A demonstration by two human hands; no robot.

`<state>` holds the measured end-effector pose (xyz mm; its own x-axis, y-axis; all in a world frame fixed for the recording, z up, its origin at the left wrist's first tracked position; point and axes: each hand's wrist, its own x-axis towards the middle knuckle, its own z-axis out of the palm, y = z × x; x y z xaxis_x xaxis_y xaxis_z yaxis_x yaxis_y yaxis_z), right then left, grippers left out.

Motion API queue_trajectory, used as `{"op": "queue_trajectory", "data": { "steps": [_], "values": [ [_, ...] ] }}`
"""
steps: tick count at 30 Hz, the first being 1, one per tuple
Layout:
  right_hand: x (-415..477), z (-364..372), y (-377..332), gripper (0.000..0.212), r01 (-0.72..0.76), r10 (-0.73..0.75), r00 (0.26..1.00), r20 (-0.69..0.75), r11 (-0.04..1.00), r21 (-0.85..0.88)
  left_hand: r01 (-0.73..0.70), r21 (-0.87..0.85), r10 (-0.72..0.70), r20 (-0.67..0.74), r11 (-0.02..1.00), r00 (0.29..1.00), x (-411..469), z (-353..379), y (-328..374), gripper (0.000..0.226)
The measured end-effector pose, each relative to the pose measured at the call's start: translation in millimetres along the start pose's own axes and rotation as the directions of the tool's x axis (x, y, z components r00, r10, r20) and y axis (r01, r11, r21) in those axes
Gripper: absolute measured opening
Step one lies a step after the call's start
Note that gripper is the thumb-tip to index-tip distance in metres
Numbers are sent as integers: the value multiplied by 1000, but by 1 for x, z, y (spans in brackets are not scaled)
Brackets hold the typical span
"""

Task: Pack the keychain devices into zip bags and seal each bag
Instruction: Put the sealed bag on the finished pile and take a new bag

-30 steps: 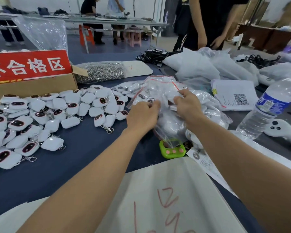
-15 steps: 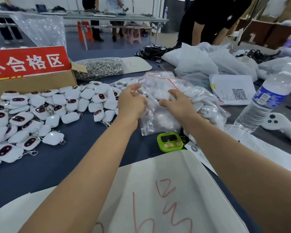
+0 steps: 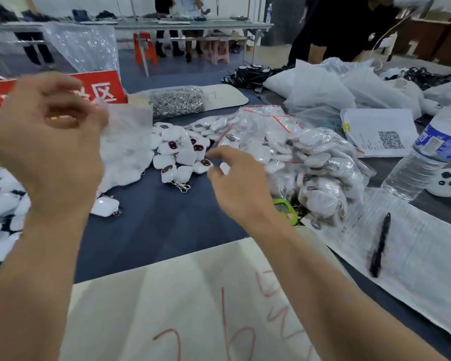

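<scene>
The left hand is raised in the upper left of the frame. Its fingers are curled, and they appear to pinch the top edge of a clear zip bag, which hangs down in front of the red sign. The bag is smeared by motion. It looks whitish inside, but whether it is filled or sealed cannot be told. Holding it by the top edge would let the weight hang below the opening, so the contents stay in.

The right hand is at mid-frame, low over the desk. Its fingers are loosely bent and seem to hold nothing, though blur hides the fingertips. It is just beside the loose keychain devices, white pieces with dark faces and metal clips, and is probably there to take the next ones. More of them lie spread along the left edge.

The packed bags are heaped right of centre, apart from the loose stock, likely so that finished and unfinished pieces do not get mixed. A green timer lies against the near side of that heap. A pen rests on paperwork at lower right, and a water bottle stands at the right edge, well away from the working area.
</scene>
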<state>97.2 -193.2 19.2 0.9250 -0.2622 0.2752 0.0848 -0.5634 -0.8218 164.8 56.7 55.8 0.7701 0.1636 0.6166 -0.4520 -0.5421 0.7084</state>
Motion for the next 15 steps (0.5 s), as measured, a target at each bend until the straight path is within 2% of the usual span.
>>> {"op": "queue_trajectory", "data": {
  "steps": [2, 4, 6, 8, 10, 11, 13, 15],
  "values": [
    [-22, 29, -13, 32, -49, 19, 986, 165, 982, 180, -26, 30, 26, 4, 999, 1000, -27, 10, 19, 21],
    [-40, 52, -23, 34, -87, -4, 959, 283, 948, 306, -66, 47, 62, 74, 997, 995, -58, 16, 25, 19],
    [-52, 69, -28, 32, -113, -23, 942, 336, 919, 379, 22, 24, -25, 113, 999, 993, -77, 19, 17, 18],
    [-59, 77, -26, 27, -134, -3, 945, 326, 908, 398, 206, -117, -186, 160, 972, 969, -86, 15, 7, 23],
    [-61, 79, -21, 23, -143, 25, 956, 293, 909, 391, 285, -276, -206, 283, 918, 937, -92, 8, 3, 25],
    [-60, 78, -18, 21, -146, 34, 960, 277, 907, 394, 284, -308, -165, 361, 908, 918, -97, 5, 4, 27],
    [-58, 74, -15, 18, -151, 47, 966, 254, 899, 410, 262, -306, -99, 459, 915, 883, -104, 0, 7, 38],
    [-58, 72, -13, 20, -189, 75, 963, 257, 872, 452, 248, -212, -125, 466, 945, 876, -111, -4, 3, 52]
  ]
}}
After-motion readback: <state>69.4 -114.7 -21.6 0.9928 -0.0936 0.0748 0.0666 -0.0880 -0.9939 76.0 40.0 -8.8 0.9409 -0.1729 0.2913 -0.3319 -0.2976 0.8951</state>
